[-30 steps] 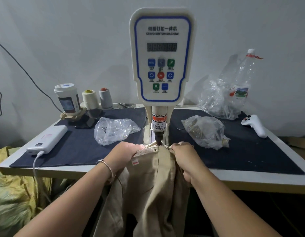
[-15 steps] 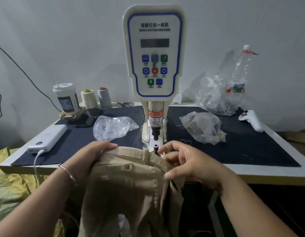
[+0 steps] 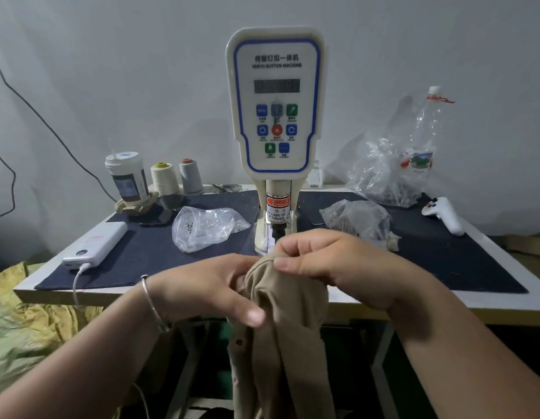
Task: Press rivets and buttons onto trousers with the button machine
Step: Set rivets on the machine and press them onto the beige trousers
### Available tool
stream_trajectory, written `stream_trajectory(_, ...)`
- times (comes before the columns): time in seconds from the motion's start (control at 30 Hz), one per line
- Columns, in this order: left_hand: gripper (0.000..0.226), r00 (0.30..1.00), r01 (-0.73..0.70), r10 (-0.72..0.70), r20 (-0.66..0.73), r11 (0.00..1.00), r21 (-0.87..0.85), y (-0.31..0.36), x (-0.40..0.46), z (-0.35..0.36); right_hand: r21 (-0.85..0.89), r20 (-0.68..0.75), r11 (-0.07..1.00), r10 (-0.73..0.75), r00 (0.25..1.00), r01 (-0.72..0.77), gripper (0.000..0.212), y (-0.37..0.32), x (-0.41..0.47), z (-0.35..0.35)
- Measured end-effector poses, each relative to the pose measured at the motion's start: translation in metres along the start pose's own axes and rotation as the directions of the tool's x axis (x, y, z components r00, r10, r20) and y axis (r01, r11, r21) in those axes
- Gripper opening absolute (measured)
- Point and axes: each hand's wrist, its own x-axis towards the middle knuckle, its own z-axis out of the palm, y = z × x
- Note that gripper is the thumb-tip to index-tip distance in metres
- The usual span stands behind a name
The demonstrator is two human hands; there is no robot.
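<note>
Beige trousers (image 3: 285,343) hang bunched in front of the table, just before the white servo button machine (image 3: 276,116). My left hand (image 3: 202,290) grips the bunched waistband from the left, thumb across the cloth. My right hand (image 3: 332,261) pinches the top of the fabric from the right, directly below the machine's press head (image 3: 278,229). A small button shows on the trousers lower down (image 3: 239,342). The die under the press head is hidden by my right hand.
The table's dark mat (image 3: 148,252) holds a clear bag of small parts (image 3: 208,228), a second bag (image 3: 359,219), a power bank (image 3: 96,244), thread cones (image 3: 164,178), a cup (image 3: 126,176), a white controller (image 3: 442,211) and a plastic bottle with bag (image 3: 407,164). Yellow-green sacks (image 3: 27,322) lie at left.
The trousers were pulled off the press head and gathered from spread flat into a bunch. Both hands came together in front of the machine, and my right hand closed on the fabric top.
</note>
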Motion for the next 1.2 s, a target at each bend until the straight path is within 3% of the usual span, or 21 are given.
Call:
stream_trajectory(0.1, 0.049, 0.998, -0.002, 0.003, -0.056, 1.0, 0.006, 0.007, 0.005, 0.0, 0.121, -0.041, 0.99, 0.081, 0.996, -0.075, 0.027, 0.006, -0.009, -0.017)
stream_trajectory(0.13, 0.038, 0.999, 0.004, -0.005, -0.047, 1.0, -0.015, 0.009, 0.005, -0.002, 0.091, -0.012, 0.993, 0.081, 0.997, -0.079, 0.023, 0.007, -0.013, -0.022)
stream_trajectory(0.23, 0.02, 0.999, 0.038, -0.038, -0.002, 0.997, -0.066, 0.012, 0.009, -0.003, -0.226, 0.195, 0.966, 0.175, 0.965, -0.129, 0.039, 0.015, -0.02, -0.028)
stream_trajectory(0.33, 0.029, 0.999, 0.029, -0.032, -0.039, 0.997, -0.078, 0.008, 0.012, 0.0, -0.366, 0.223, 0.91, 0.288, 0.931, -0.194, 0.04, 0.027, -0.023, -0.032)
stream_trajectory(0.43, 0.063, 0.989, -0.011, -0.004, -0.147, 0.995, -0.101, 0.001, 0.006, -0.003, -0.067, 0.253, 0.977, 0.215, 0.943, -0.204, 0.028, 0.046, -0.024, -0.043)
stream_trajectory(0.5, 0.059, 0.982, -0.019, -0.007, -0.188, 0.99, -0.137, -0.003, 0.001, -0.01, 0.159, 0.259, 0.964, 0.169, 0.951, -0.214, 0.032, 0.061, -0.021, -0.049)
stream_trajectory(0.57, 0.039, 0.972, -0.005, -0.031, -0.234, 0.988, -0.153, -0.007, -0.001, -0.017, 0.233, 0.202, 0.946, 0.181, 0.963, -0.227, 0.038, 0.076, -0.015, -0.052)
stream_trajectory(0.63, 0.029, 0.961, 0.017, -0.061, -0.271, 0.987, -0.161, -0.01, -0.001, -0.023, 0.201, 0.127, 0.954, 0.199, 0.972, -0.222, 0.034, 0.085, -0.004, -0.053)
stream_trajectory(0.73, 0.034, 0.924, 0.016, -0.102, -0.369, 0.973, -0.23, -0.015, -0.002, -0.039, 0.16, -0.088, 0.968, 0.212, 0.973, -0.196, 0.021, 0.091, 0.01, -0.062)
stream_trajectory(0.8, 0.048, 0.87, 0.011, -0.135, -0.475, 0.967, -0.255, -0.024, -0.002, -0.056, 0.152, -0.337, 0.964, 0.258, 0.905, -0.218, 0.019, 0.103, 0.019, -0.077)
stream_trajectory(0.83, 0.048, 0.847, 0.013, -0.146, -0.511, 0.967, -0.253, -0.03, -0.001, -0.062, 0.054, -0.5, 0.964, 0.253, 0.828, -0.262, 0.014, 0.113, 0.023, -0.086)
stream_trajectory(0.9, 0.04, 0.805, 0.028, -0.166, -0.57, 0.97, -0.243, -0.042, 0.003, -0.073, -0.238, -0.77, 0.851, 0.128, 0.624, -0.469, 0.011, 0.131, 0.03, -0.106)
stream_trajectory(0.93, 0.038, 0.787, 0.038, -0.175, -0.591, 0.971, -0.237, -0.049, 0.006, -0.076, -0.338, -0.825, 0.751, 0.054, 0.562, -0.568, 0.016, 0.139, 0.033, -0.114)
stream_trajectory(1.0, 0.034, 0.766, 0.075, -0.182, -0.616, 0.978, -0.197, -0.061, 0.013, -0.084, -0.471, -0.825, 0.577, -0.018, 0.565, -0.668, 0.029, 0.151, 0.041, -0.124)
stream_trajectory(1.1, 0.018, 0.738, 0.124, -0.167, -0.654, 0.986, -0.112, -0.07, 0.025, -0.094, -0.63, -0.752, 0.336, -0.042, 0.657, -0.7, 0.029, 0.164, 0.063, -0.134)
stream_trajectory(1.13, 0.017, 0.729, 0.141, -0.16, -0.665, 0.987, -0.083, -0.072, 0.028, -0.098, -0.628, -0.747, 0.3, 0.026, 0.664, -0.718, 0.028, 0.165, 0.072, -0.138)
stream_trajectory(1.2, 0.018, 0.718, 0.188, -0.16, -0.677, 0.982, -0.032, -0.073, 0.034, -0.106, -0.567, -0.71, 0.207, 0.368, 0.6, -0.797, 0.035, 0.158, 0.088, -0.149)
